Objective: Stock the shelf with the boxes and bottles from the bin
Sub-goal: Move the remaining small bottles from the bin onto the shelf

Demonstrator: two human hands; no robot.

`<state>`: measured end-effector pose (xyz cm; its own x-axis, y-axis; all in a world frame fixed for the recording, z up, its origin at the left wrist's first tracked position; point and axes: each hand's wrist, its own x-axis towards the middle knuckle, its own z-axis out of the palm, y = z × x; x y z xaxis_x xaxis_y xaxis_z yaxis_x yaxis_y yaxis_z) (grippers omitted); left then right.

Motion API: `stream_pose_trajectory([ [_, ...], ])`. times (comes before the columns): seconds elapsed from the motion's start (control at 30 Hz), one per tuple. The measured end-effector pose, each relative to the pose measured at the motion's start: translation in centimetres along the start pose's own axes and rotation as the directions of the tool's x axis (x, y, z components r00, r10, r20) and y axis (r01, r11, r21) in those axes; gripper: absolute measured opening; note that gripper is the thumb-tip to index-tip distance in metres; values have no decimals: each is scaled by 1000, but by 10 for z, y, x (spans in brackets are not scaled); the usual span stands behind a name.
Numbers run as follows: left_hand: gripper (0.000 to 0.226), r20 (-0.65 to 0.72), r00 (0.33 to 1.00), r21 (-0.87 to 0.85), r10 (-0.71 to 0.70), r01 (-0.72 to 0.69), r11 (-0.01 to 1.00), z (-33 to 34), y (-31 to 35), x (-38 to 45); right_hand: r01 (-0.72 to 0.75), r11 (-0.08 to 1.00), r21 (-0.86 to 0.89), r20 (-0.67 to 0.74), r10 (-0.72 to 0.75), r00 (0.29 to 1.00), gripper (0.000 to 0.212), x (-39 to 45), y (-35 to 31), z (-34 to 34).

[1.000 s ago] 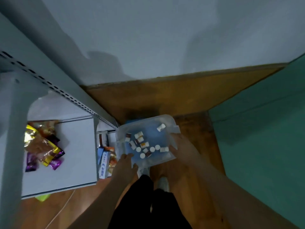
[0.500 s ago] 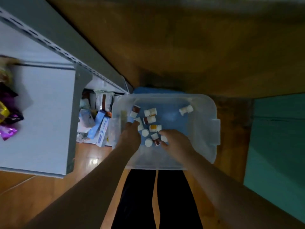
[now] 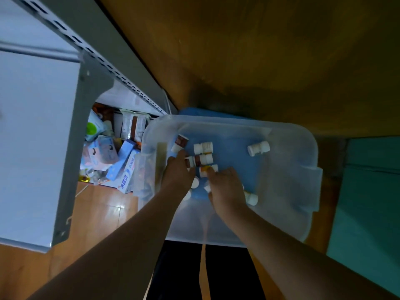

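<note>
A translucent plastic bin sits on the floor in front of me, with several small white bottles on its blue bottom. Both my hands are down inside it. The fingertips of my left hand are on a brown-labelled bottle. My right hand lies over other bottles, its fingertips at an orange-labelled bottle. The backs of both hands hide whether the fingers hold anything. One white bottle lies alone to the right. The grey metal shelf stands to the left.
Below the shelf board, a low shelf level holds boxes and packets, among them a blue-and-white box, right against the bin's left wall. A teal surface borders the right. My legs in black trousers stand on the wooden floor behind the bin.
My hands left the bin's rim and went down inside among the bottles. The view dropped and closed in on the bin.
</note>
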<state>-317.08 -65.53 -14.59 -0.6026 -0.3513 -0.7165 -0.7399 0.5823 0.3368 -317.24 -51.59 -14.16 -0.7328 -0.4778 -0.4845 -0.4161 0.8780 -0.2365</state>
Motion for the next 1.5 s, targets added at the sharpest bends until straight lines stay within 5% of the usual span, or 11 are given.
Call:
stream_pose_trajectory([
  [0.17, 39, -28, 999, 7, -32, 32, 999, -24, 16, -32, -101, 947, 306, -57, 124, 991, 29, -4, 23, -41],
  [0.4, 32, -35, 999, -225, 24, -31, 974, -82, 62, -106, -181, 603, 777, -25, 317, 948, 26, -49, 34, -147],
  [0.6, 27, -154, 969, -290, 193, -232, 929, -150, 98, -203, -37, 278, 960, -65, 351, 934, 15, -109, 8, -271],
  [0.77, 18, -421, 846, -313, 328, -475, 822, -217, 118, -295, 146, 26, 989, -146, 347, 926, 15, -159, -37, -377],
  [0.87, 19, -467, 796, -348, 385, -565, 748, -257, 122, -349, 259, -80, 963, -222, 318, 922, 22, -193, -70, -436],
  [1.13, 21, -626, 659, -416, 418, -735, 535, -370, 68, -476, 469, -43, 882, -462, 110, 880, 25, -291, -201, -527],
  [1.3, 19, -738, 620, -489, 266, -763, 423, -420, -34, -548, 496, -52, 867, -498, -29, 867, 39, -333, -317, -522],
  [1.5, 25, -812, 579, -527, 73, -782, 332, -447, -152, -597, 563, 13, 826, -552, -182, 814, 15, -349, -447, -488],
])
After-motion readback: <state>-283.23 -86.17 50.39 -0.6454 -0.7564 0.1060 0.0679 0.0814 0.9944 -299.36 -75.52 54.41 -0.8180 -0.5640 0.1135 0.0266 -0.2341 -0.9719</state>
